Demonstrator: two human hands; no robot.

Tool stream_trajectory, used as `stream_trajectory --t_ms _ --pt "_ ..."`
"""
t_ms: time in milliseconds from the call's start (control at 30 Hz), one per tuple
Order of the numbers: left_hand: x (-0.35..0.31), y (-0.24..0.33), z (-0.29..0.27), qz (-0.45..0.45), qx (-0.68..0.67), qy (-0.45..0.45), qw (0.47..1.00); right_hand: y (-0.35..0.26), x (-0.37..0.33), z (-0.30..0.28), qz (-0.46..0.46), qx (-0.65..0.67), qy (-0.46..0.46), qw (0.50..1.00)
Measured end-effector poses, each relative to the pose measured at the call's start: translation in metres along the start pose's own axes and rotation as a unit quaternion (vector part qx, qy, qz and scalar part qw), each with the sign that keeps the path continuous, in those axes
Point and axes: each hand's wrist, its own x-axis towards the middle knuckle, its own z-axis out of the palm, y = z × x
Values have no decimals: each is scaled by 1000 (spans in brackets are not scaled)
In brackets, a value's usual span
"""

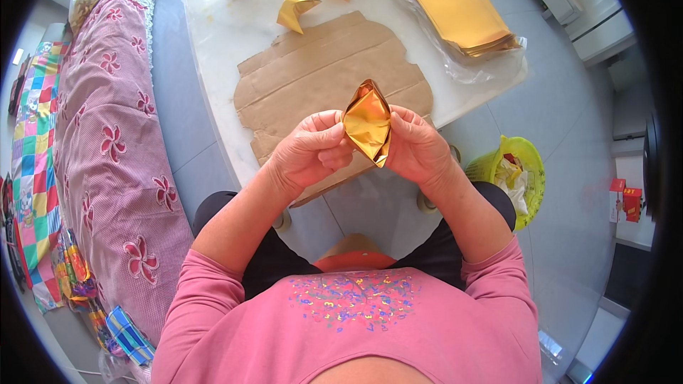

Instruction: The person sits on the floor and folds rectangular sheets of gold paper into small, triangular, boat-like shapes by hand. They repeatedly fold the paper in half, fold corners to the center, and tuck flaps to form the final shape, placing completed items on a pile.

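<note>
Between my two hands is a folded gold paper ingot [368, 126], pointed at its top and bottom and puffed out in the middle. My left hand [313, 146] pinches its left side between thumb and curled fingers. On the opposite side, my right hand [417, 144] grips the edge with its thumb in front; the other fingers are partly hidden behind. The piece is held up over the near edge of a flat brown cardboard sheet [320, 71].
The cardboard lies on a white table [213, 35]. Several folded gold pieces [294, 14] sit at its far side. A stack of gold paper sheets [455, 7] on clear plastic is at far right. A yellow-green basket [538, 178] stands right on the floor; a pink-covered sofa [117, 192] runs along the left.
</note>
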Motion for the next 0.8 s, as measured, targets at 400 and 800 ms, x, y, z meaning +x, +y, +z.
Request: stream_trajectory --t_ms 400,800 --pt "-3 1 0 -2 -5 -22 1000 1 -5 0 25 -39 -56 997" --pt "-4 -4 3 10 6 -22 1000 7 -7 -5 16 -25 -86 996"
